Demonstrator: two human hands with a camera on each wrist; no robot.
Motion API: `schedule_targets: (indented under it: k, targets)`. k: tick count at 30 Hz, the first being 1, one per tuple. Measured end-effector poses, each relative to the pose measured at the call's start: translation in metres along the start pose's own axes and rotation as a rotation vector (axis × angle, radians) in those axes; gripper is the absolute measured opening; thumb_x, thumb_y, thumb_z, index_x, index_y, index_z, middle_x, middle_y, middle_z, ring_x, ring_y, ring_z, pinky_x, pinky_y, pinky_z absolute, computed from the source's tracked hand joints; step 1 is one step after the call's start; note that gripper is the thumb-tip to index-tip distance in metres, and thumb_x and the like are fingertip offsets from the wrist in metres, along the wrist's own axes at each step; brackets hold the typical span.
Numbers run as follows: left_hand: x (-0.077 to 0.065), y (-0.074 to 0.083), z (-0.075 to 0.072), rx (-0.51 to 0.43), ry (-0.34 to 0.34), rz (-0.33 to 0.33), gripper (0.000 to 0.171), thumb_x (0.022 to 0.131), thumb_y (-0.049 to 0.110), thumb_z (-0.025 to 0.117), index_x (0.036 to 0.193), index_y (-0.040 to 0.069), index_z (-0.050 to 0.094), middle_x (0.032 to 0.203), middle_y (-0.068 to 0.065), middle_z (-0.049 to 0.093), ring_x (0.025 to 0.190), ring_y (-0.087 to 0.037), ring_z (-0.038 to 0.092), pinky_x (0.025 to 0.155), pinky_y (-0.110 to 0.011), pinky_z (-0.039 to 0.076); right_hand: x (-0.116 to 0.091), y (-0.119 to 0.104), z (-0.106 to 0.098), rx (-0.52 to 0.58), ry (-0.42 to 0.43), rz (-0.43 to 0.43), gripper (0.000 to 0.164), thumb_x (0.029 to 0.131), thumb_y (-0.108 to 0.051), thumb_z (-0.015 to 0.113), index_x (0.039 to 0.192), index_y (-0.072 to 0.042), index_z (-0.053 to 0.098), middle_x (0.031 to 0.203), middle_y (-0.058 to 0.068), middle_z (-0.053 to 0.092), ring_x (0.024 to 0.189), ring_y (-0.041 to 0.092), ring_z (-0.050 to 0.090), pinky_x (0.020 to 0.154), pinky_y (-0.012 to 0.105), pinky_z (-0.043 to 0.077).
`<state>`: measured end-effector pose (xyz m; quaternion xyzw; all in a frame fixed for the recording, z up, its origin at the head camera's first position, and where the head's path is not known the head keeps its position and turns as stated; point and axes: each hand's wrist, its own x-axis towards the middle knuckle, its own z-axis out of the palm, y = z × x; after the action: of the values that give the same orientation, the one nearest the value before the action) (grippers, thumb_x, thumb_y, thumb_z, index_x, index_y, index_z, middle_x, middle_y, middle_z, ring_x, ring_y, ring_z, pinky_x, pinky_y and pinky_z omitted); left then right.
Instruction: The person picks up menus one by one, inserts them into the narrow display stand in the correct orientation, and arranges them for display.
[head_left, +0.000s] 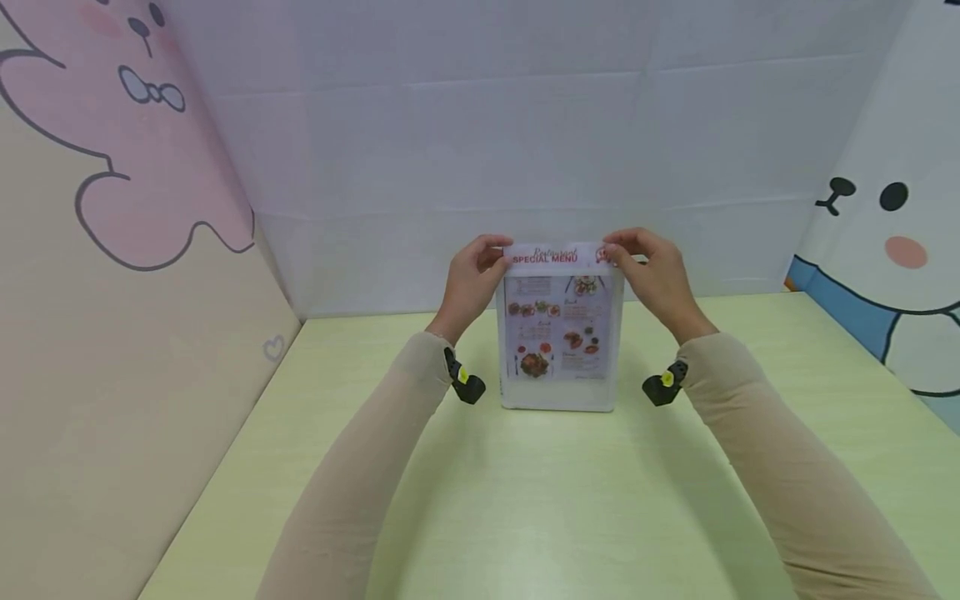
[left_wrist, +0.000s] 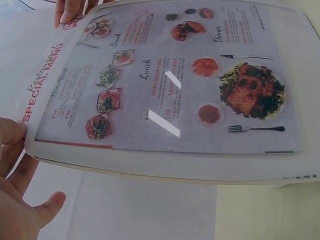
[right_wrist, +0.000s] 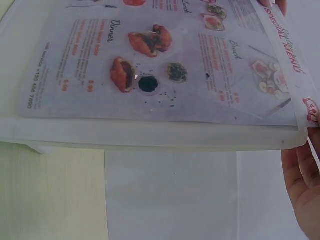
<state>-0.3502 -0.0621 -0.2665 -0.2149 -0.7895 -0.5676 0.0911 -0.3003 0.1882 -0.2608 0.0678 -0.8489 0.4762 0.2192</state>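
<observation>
A printed menu sheet [head_left: 558, 325] headed "Restaurant SPECIAL MENU" sits inside a white, clear-fronted display holder [head_left: 555, 395] that stands upright on the table. The sheet's header strip sticks out above the holder's top edge. My left hand [head_left: 471, 287] pinches the strip's left corner between thumb and fingers, and my right hand [head_left: 663, 279] pinches the right corner. In the left wrist view, the left hand [left_wrist: 20, 190] is at the holder's top corner, its thumb partly hidden. The right wrist view has the right hand [right_wrist: 306, 182] at the opposite corner, with food pictures showing through the clear front.
The pale yellow-green table [head_left: 555, 500] runs back to a white sheet-covered wall [head_left: 450, 150] close behind the holder. Side panels with cartoon animals, a pink one [head_left: 165, 158] and a white one [head_left: 900, 242], flank the table.
</observation>
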Motion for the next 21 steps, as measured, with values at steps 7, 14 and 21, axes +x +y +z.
schedule_targets:
  k: [7, 14, 21]
  targets:
    - [-0.004, -0.003, 0.000, 0.009, 0.006, -0.004, 0.024, 0.096, 0.015, 0.059, 0.119, 0.010, 0.063, 0.111, -0.008, 0.069, 0.102, -0.018, 0.065, 0.097, -0.038, 0.048, -0.004, 0.003, 0.002, 0.007, -0.022, 0.003, 0.035, 0.099, -0.032, 0.053, 0.116, -0.002, 0.061, 0.113, 0.014, 0.064, 0.095, -0.001, 0.053, 0.089, 0.030, 0.046]
    - [-0.005, -0.006, 0.000, -0.007, 0.000, -0.002, 0.023, 0.097, 0.018, 0.059, 0.117, 0.008, 0.064, 0.112, -0.009, 0.068, 0.103, -0.018, 0.064, 0.093, -0.035, 0.050, -0.007, 0.006, 0.001, 0.002, -0.036, 0.013, 0.038, 0.098, -0.036, 0.054, 0.114, -0.002, 0.061, 0.114, 0.013, 0.064, 0.097, 0.000, 0.053, 0.084, 0.027, 0.043]
    - [-0.009, -0.010, 0.000, -0.018, -0.010, -0.018, 0.019, 0.097, 0.022, 0.059, 0.112, 0.012, 0.066, 0.112, -0.004, 0.066, 0.103, -0.014, 0.064, 0.091, -0.033, 0.051, -0.010, 0.011, 0.000, 0.006, -0.059, 0.032, 0.041, 0.097, -0.040, 0.055, 0.115, -0.003, 0.063, 0.115, 0.013, 0.063, 0.103, 0.008, 0.053, 0.092, 0.037, 0.045]
